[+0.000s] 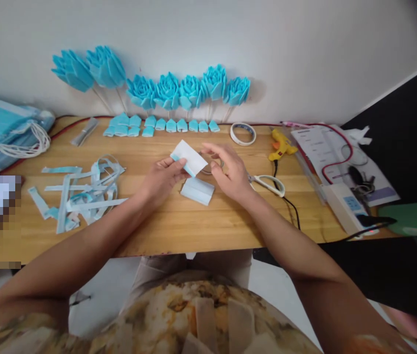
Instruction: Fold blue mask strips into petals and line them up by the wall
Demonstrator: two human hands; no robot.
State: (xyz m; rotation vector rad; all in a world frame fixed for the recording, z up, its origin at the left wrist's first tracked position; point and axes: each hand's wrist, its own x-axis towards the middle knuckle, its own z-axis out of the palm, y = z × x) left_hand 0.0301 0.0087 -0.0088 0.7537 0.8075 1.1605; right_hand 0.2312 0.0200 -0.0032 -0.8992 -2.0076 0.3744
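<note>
My left hand [167,174] pinches a white and blue piece of face-mask fabric [190,156] between thumb and fingers, just above the wooden table. Close to its right edge is my right hand [228,169], fingers apart and curved, with nothing seen in it. Below the held piece lies another pale blue mask piece [198,191], flat on the wood. Scissors [269,184] with white handles lie beside my right wrist, their blades partly hidden by that hand.
Blue fabric flowers [167,91] on sticks lean along the wall above folded petals [171,126]. Cut strips [79,191] and a mask pack [2,130] lie left. A tape roll [243,134], yellow glue gun [282,146], power strip [346,209] and cable are right.
</note>
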